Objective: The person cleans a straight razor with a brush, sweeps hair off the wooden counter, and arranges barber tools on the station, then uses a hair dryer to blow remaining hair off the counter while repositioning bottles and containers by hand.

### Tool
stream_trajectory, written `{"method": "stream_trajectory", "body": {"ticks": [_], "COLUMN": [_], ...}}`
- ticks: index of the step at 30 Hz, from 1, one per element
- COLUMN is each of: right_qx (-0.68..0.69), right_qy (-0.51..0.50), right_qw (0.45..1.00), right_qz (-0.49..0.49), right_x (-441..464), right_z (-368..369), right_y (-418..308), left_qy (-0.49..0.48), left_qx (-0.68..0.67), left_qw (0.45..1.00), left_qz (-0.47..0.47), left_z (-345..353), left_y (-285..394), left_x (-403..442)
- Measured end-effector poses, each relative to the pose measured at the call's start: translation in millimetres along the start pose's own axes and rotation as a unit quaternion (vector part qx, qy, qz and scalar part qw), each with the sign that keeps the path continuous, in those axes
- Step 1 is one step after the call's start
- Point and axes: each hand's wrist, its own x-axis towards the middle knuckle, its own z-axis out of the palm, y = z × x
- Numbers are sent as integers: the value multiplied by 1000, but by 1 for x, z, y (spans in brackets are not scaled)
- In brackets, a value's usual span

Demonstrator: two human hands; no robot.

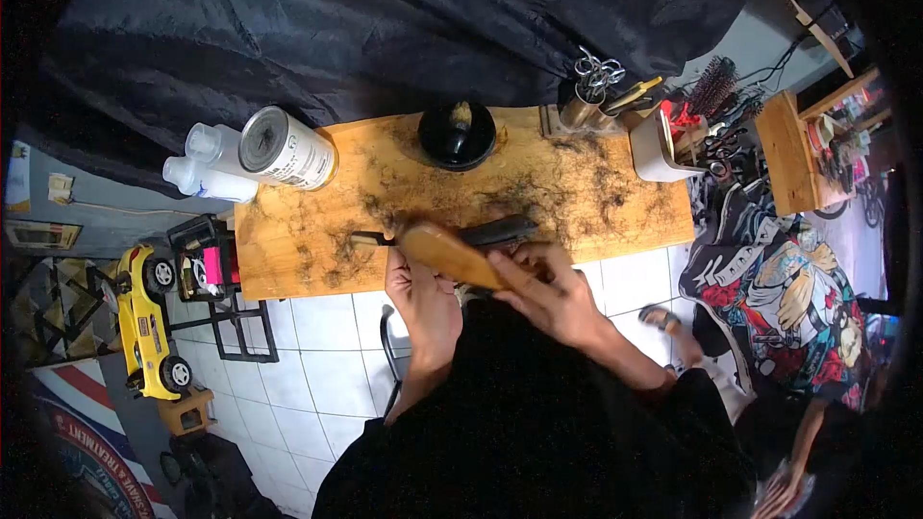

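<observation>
In the head view, my right hand (pixel 553 298) is closed around the right end of a brush with a smooth, oval wooden back (pixel 447 255). The brush is tilted, slightly blurred, and its underside is hidden. My left hand (pixel 423 308) is raised at the brush's left end, palm side towards it; its fingertips are partly covered, so whether it grips anything is unclear. Just beyond the brush is a long black object (pixel 500 232), partly hidden. A short dark piece with a pale end (pixel 369 238) sticks out left of the brush; I cannot tell if the two join.
Dark hair clippings litter the wooden table (pixel 615 231). A black bowl (pixel 457 149) holding a brush, a large can (pixel 288 149) and plastic bottles (pixel 216 159) stand there. Scissors (pixel 598 72) fill a metal cup; a white container (pixel 663 149) stands right. Another person's hand (pixel 784 490) shows lower right.
</observation>
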Motion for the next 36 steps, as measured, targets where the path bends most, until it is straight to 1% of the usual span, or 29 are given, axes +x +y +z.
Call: {"method": "stream_trajectory", "body": {"ticks": [2,3,4,6,7,8,10,11,13,14,15,16,17,18,20,21,22,24,25,26,27,28,29,30,32,34,35,36], "right_qx": [-76,-95,-94,-110,-123,-121,-60,-51,-55,-56,-59,-18,24,21,-31,-16,-93,38,76,78,78,76,109,114,85,-4,-15,-34], "right_qy": [19,58,55,135,152,150,213,191,112,76,78,36,-6,-6,88,116,141,155,166,165,98,30,-49,-98,-78,-20,-5,38], "right_qw": [997,993,994,985,979,980,974,980,992,993,993,999,999,999,993,988,983,962,963,964,989,996,992,988,992,999,1000,999], "right_qz": [21,-26,-27,14,49,49,49,18,-38,-65,-63,-16,32,33,68,99,73,223,196,196,77,-44,-51,-34,-53,-26,26,-10], "right_x": [-4,0,-3,-6,-3,-3,-1,1,-4,-5,-5,-4,-5,-5,-8,-9,-8,-6,-6,-6,-7,-7,-9,-1,4,15,20,26], "right_z": [0,-2,-4,-7,-11,-11,-12,-12,-4,1,3,4,3,0,-8,-10,-17,-27,-29,-30,-32,-33,-34,-36,-28,-25,-28,-30], "right_y": [17,23,28,38,34,33,32,24,17,13,8,3,1,3,16,24,33,27,22,23,24,24,18,3,9,21,23,26], "left_qy": [50,3,6,32,69,71,76,77,76,72,69,67,69,68,21,23,25,46,83,85,84,82,97,-37,21,-98,-18,-13], "left_qx": [-16,-68,-69,-39,-20,-19,-23,-22,-62,-62,-35,-8,-25,-27,-53,-35,-35,-50,-14,-12,-18,-25,11,-138,-54,71,68,35], "left_qw": [998,997,997,999,997,997,997,997,995,995,997,998,997,997,998,999,999,998,996,996,996,996,994,987,989,984,975,975], "left_qz": [-24,-41,-40,-9,-15,-14,-1,-2,-33,-35,-26,-15,-36,-37,-19,2,3,8,-2,-1,-15,-30,-55,-72,-135,-130,-210,-220], "left_z": [16,5,2,4,3,1,0,0,3,6,8,11,15,14,8,2,-3,-3,9,13,16,19,21,15,14,18,27,32], "left_y": [9,10,8,10,10,9,6,3,-3,-5,-6,-5,-1,1,6,7,9,15,19,19,19,19,20,20,18,26,28,26], "left_x": [2,5,5,9,9,8,8,7,5,3,1,-1,0,1,2,6,9,14,15,17,18,18,18,25,18,9,3,1]}}
